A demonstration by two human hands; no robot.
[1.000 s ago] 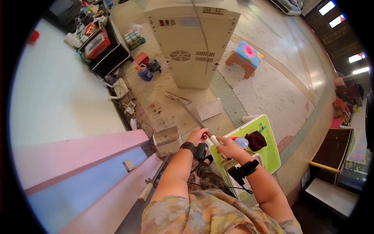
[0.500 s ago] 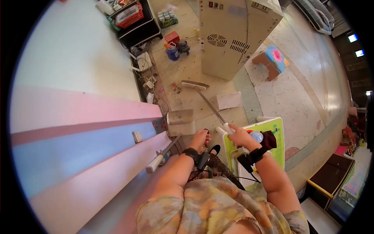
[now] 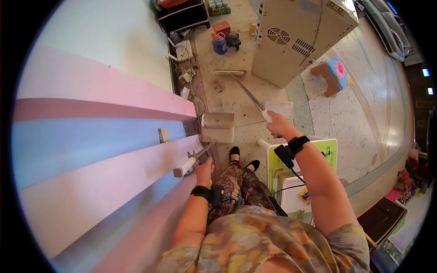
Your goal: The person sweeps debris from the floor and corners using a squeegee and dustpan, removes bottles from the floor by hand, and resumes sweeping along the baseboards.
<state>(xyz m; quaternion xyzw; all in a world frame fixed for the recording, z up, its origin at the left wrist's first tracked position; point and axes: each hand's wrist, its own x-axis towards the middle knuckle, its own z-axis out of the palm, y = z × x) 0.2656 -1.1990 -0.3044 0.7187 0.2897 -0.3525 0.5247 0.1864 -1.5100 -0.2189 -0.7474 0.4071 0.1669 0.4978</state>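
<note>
So the right hand [image 3: 280, 126] has the white grip at the end of the broom [image 3: 248, 93], fingers wrapped around it, arm stretched out over the edge of the green-topped table [image 3: 331, 157]. The broom's pole slants away from the hand, and its head lies on the tiled floor [image 3: 248, 132], near the foot of the tall beige cabinet [image 3: 282, 50] with the round vent. The dustpan [image 3: 218, 120] sits on the floor nearer the person, right by the wall [image 3: 104, 159], with its pole angled back so the chunky white grip is up by the pink ledge. Left hand [image 3: 204, 173] is down at that pole, just beside it, fingers partly curled, but honestly I can't tell if it's touching or gripping it. There's a sheet of paper [image 3: 284, 109] flat on the floor just past the right hand, and bits of dirt are scattered around the tiles near the broom head. Further up you've got a blue bottle [image 3: 220, 45] next to a red box [image 3: 221, 28], plus a white plug-in box [image 3: 184, 50] and a mess of cables along the wall. The flower-top stool [image 3: 337, 73] is over to the right of the cabinet. Both black shoes [image 3: 234, 154] are between the dustpan and the table.
</note>
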